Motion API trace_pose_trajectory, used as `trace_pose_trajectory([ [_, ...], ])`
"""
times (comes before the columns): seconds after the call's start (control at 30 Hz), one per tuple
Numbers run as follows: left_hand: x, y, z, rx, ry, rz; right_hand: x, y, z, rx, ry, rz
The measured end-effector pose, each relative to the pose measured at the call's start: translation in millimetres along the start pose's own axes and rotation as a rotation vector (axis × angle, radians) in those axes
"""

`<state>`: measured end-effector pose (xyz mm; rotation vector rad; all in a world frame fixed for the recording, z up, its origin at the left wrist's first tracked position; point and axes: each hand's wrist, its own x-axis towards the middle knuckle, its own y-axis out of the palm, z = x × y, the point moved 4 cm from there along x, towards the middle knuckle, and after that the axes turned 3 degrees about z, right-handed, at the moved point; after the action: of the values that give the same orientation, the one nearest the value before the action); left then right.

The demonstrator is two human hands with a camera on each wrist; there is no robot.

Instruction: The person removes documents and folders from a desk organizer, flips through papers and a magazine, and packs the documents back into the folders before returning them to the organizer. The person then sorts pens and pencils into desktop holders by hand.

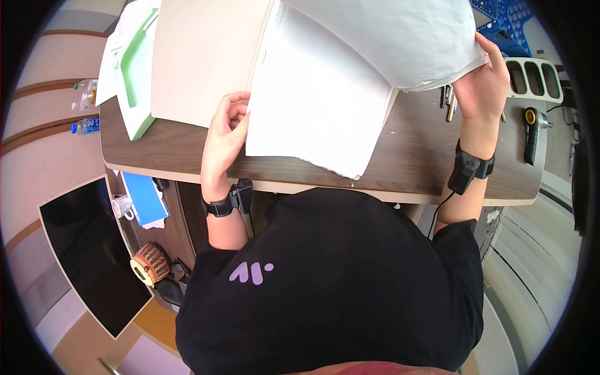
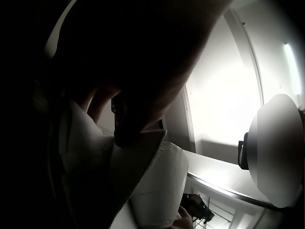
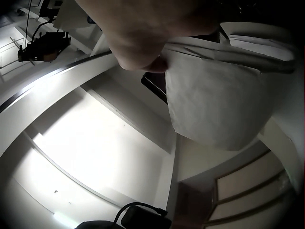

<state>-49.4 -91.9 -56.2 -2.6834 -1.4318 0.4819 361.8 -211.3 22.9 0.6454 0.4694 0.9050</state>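
Observation:
A stack of large white paper sheets [image 1: 319, 100] lies on the desk beside an opened beige cover [image 1: 206, 59]. Its lower edge looks slightly ragged. My left hand [image 1: 224, 134] is at the left edge of the stack, fingers bent, thumb and fingers pinching the paper edge. On the other side, my right hand [image 1: 484, 87] grips the right edge of a raised paper sheet [image 1: 400, 37], which curves up and away from the stack. In the right wrist view this lifted paper [image 3: 214, 95] hangs from the hand, bent and creased.
A pale green tray [image 1: 137, 94] with papers stands at the left. To the right are several pens [image 1: 451, 106], a white compartment holder [image 1: 534, 80], a black-handled tool with a yellow ring [image 1: 531, 134] and blue baskets [image 1: 503, 37]. The desk's front edge [image 1: 312, 187] runs against the person's body.

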Motion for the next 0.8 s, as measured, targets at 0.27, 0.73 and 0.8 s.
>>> trace_pose_trajectory([
  [0.27,-18,30,-55,0.689,0.347,-0.328,-6,-22,-10,-0.092,0.012,-0.004],
  [0.73,-19,113,-86,0.203,0.455,0.409,-50,-31,-30,-0.353,0.019,0.206],
  [0.8,-20,118,-86,0.201,0.524,0.429,-54,-43,-34,-0.447,0.007,0.247],
])
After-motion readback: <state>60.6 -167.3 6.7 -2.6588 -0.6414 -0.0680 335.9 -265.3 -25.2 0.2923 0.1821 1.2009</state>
